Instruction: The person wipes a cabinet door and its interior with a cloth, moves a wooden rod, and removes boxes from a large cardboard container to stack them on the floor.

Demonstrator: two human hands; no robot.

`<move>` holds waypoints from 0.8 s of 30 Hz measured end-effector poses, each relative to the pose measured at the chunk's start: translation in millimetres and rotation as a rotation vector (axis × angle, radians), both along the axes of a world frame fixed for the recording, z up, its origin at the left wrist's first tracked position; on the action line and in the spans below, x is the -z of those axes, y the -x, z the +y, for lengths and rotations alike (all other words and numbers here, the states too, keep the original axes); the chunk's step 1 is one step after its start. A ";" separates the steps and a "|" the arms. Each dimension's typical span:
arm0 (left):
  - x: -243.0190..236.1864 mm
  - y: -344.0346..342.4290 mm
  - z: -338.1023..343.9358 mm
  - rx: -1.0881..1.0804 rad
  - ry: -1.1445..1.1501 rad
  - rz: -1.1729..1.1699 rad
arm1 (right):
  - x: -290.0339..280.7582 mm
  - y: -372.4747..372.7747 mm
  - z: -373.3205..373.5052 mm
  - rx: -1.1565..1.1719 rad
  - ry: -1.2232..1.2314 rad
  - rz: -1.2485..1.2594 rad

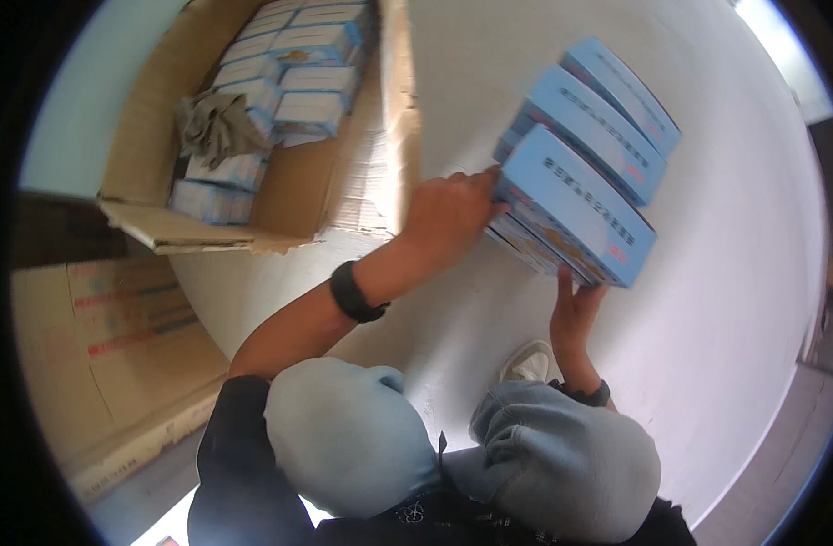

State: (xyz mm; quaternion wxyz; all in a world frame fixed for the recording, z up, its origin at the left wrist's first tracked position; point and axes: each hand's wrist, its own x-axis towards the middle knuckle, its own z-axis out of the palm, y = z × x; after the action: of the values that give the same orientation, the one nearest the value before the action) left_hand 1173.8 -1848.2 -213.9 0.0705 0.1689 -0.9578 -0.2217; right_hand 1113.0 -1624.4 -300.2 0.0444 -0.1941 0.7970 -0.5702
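Note:
Three light-blue cardboard boxes (580, 205) with dark printing on top stand side by side ahead of me, slightly right of the middle. My left hand (453, 214) grips the left end of the nearest one, its fingers bent around the corner. At that box's near right corner, my right hand (575, 314) holds the lower edge, thumb up along the front and the other fingers partly hidden beneath. Under its front edge shows the side of another printed box (530, 244). The middle box (598, 132) and the farthest box (624, 91) lean close behind.
At the left stands an open brown carton (289, 196) with rows of similar blue-and-white boxes (312, 82). A crumpled grey-brown cloth (218, 127) lies on them. Closed brown cartons (130, 346) are at the lower left. My knees and a light shoe (527, 362) are close below the hands.

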 end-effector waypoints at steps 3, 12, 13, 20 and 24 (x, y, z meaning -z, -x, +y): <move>10.1 -1.3 -3.7 -0.035 0.030 0.170 | 5.0 3.6 -5.2 -0.040 0.037 0.003; 2.1 -24.5 -12.8 -0.006 -0.235 0.467 | -12.7 -7.8 -13.4 0.089 -0.070 0.606; -14.1 -33.1 -17.5 0.003 -0.503 0.575 | -18.1 -8.5 -8.1 0.106 -0.092 0.584; -16.8 -133.5 -96.1 -0.268 -0.333 0.652 | -42.9 -12.0 -24.9 0.155 0.121 0.728; 8.1 -186.6 -107.4 -0.621 -0.499 0.697 | -91.1 -42.4 -67.5 -0.193 -0.099 1.028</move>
State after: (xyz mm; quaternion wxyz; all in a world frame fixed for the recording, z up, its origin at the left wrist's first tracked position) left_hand 1360.4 -1955.6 -222.0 0.4046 0.3724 -0.7007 -0.4545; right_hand 1155.4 -1691.8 -209.1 -0.2909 -0.5188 0.7206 -0.3563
